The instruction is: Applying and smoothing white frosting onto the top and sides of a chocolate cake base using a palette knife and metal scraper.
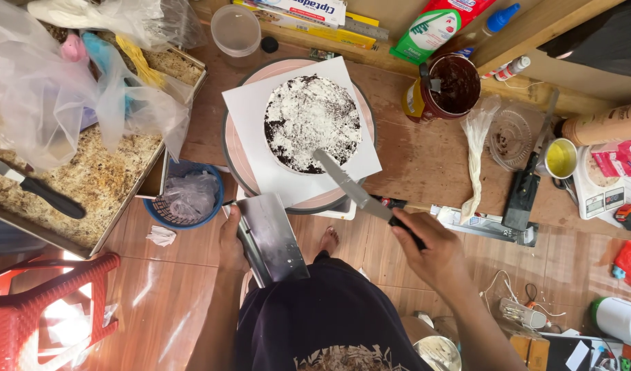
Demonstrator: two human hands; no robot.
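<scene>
A round dark cake (310,122) thinly covered in white cream sits on a white square board (250,110), which rests on a pink turntable (241,161). My right hand (431,249) grips the black handle of a long palette knife (344,180); its blade tip lies on the cake's near edge. My left hand (231,242) holds a flat metal scraper (271,237) upright just below the turntable, apart from the cake.
A jar of dark chocolate spread (449,88) and a piping bag (475,154) lie to the right. A blue basket (186,196), a crumb tray (89,185) with a knife, plastic bags and a red stool (34,302) sit at left. Scale and tools at far right.
</scene>
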